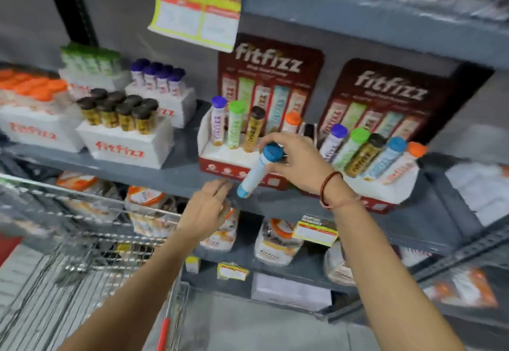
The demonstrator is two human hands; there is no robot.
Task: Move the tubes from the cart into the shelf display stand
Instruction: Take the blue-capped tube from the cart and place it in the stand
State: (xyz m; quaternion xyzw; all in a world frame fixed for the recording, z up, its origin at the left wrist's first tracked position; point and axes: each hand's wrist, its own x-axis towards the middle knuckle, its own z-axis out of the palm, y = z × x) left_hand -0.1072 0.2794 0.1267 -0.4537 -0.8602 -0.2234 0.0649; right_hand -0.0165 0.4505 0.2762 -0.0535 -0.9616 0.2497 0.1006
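Since it is a slim, rigid plastic cylinder with a wide cap, the blue tube [259,170] should handle as something light and stiff, probably smooth enough to slip if pinched loosely, and not likely to break if it knocks the stand. The best hold looks to be just under the cap, where the cap's wider edge stops it sliding down through the fingers and leaves the lower end free to drop into a hole. That is roughly where the right hand [296,161] has it: fingers and thumb are closed around the top of the tube at the blue cap, with the tube tilted, its lower end pointing down and to the left, in front of the left display stand [220,161]. That stand holds purple, green, brown and orange tubes, with a gap between the brown and orange ones where this blue tube seems to belong. The left hand [209,207] is open, fingers loosely spread, holding nothing, its fingertips at the front edge of the shelf [176,177] just below the stand. The cart [82,229] sits at lower left, blurred.
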